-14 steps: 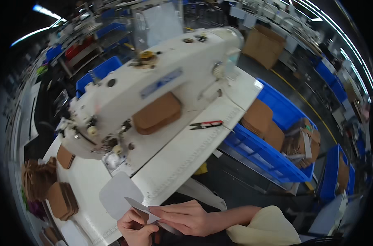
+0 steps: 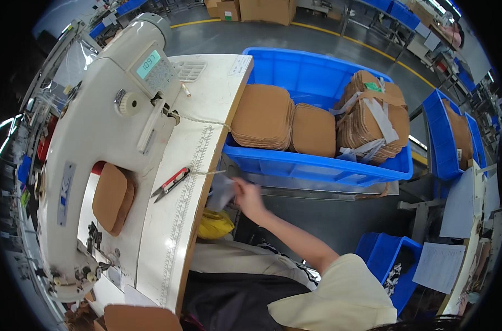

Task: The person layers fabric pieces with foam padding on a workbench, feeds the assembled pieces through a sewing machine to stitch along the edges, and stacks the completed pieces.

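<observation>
Pale sheet (image 2: pixel 222 193), smeared by blur, shows just beside the table's wood-coloured edge, at the fingers of the right hand (image 2: pixel 249 199).

From the left, the white sewing machine (image 2: pixel 77 165) stands on the table (image 2: pixel 151 248), with a stack of brown pads (image 2: pixel 110 198) under its arm. Below, at the picture's lower edge, lies a brown panel (image 2: pixel 140 318); the left hand is not in view, so I cannot tell its state. Next come red-and-black thread snips (image 2: pixel 172 183), resting aslant on the tabletop, points toward the lower left.

Then the sheet: directly left of the right hand, which is the only hand seen near it. Its long axis seems to slant from upper right to lower left, though the blur leaves that unsure. The fingers look bent toward it; I cannot tell whether they pinch it. The forearm reaches in from the lower right, below a blue crate (image 2: pixel 317 165) holding more brown pads.
</observation>
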The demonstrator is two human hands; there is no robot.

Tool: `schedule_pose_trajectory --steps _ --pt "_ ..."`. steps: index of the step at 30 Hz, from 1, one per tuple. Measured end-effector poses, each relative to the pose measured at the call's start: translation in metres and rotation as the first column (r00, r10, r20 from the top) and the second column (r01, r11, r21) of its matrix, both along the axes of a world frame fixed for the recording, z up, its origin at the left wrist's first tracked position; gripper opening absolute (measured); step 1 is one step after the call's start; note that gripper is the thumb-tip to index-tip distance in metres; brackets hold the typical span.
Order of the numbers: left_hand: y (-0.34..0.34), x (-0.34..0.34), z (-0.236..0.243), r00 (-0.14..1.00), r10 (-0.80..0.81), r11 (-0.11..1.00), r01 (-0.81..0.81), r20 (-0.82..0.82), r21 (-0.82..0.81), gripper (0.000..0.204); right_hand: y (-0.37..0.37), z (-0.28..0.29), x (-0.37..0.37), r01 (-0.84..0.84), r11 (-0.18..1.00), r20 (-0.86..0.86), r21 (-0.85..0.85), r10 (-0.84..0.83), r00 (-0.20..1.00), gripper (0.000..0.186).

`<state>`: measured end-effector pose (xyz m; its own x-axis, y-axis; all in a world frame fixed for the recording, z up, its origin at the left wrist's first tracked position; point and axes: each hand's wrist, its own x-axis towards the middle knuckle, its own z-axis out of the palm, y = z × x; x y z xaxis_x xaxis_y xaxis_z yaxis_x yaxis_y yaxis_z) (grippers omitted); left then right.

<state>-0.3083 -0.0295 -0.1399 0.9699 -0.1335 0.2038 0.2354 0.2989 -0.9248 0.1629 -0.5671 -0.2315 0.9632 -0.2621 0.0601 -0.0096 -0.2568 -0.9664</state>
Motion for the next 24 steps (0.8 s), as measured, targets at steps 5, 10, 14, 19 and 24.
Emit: schedule_pose_trajectory --steps 5,10,14,19,24 --pt "-0.03 0.11 0.06 0.892 -0.422 0.742 0.236 -0.164 -0.627 0.022 0.031 -0.076 0.077 -0.185 0.941 0.117 -0.283 0.225 0.967 0.03" --pt "-0.09 0.181 0.137 0.722 -0.692 0.163 0.161 0.003 -0.973 0.021 0.035 -0.064 0.066 -0.143 0.949 0.241 -0.281 0.214 0.947 0.029" --pt "-0.156 0.215 0.166 0.611 -0.713 -0.441 -0.01 0.343 -0.897 0.02 0.025 -0.058 0.048 -0.138 0.928 0.3 -0.347 0.249 0.921 0.029" --pt "-0.29 0.238 0.208 0.819 -0.026 -0.802 0.325 0.573 -0.501 0.01 0.006 0.084 -0.046 -0.43 0.903 -0.014 -0.026 0.43 0.903 0.018" --pt "-0.327 0.27 0.209 0.707 -0.549 -0.522 0.126 0.445 -0.844 0.032 0.014 0.204 -0.112 -0.486 0.318 -0.042 0.814 0.867 0.496 0.03"
